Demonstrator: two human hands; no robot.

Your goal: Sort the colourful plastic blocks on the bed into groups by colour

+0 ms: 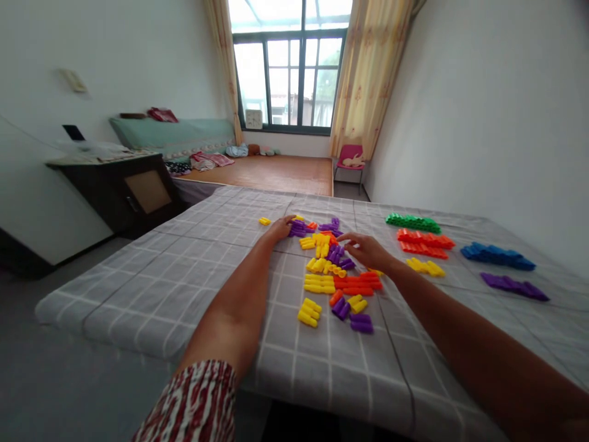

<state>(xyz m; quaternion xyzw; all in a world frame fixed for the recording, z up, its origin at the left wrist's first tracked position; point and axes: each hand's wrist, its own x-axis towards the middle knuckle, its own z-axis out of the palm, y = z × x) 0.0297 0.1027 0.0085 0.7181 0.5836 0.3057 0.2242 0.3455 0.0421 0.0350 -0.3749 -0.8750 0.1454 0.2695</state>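
A: Hands versus the orange tube row (pixel 359 285)?
B: Left hand (pixel 280 228) beyond it, at purple tubes (pixel 300 229); too small to tell if fingers pinch. Right hand (pixel 365 250) just beyond it, fingers slightly spread near yellow tubes (pixel 322 245).

Both arms (pixel 237 307) stretch forward, left hand (pixel 282 228) farther out, right hand (pixel 363 248) loosely curved.

The person's left sleeve (pixel 196 402) bears wavy streaks of dark red, white and near-black; beyond the sleeve's hem (pixel 211 364), the left forearm (pixel 230 325) and left hand (pixel 281 228) are bare
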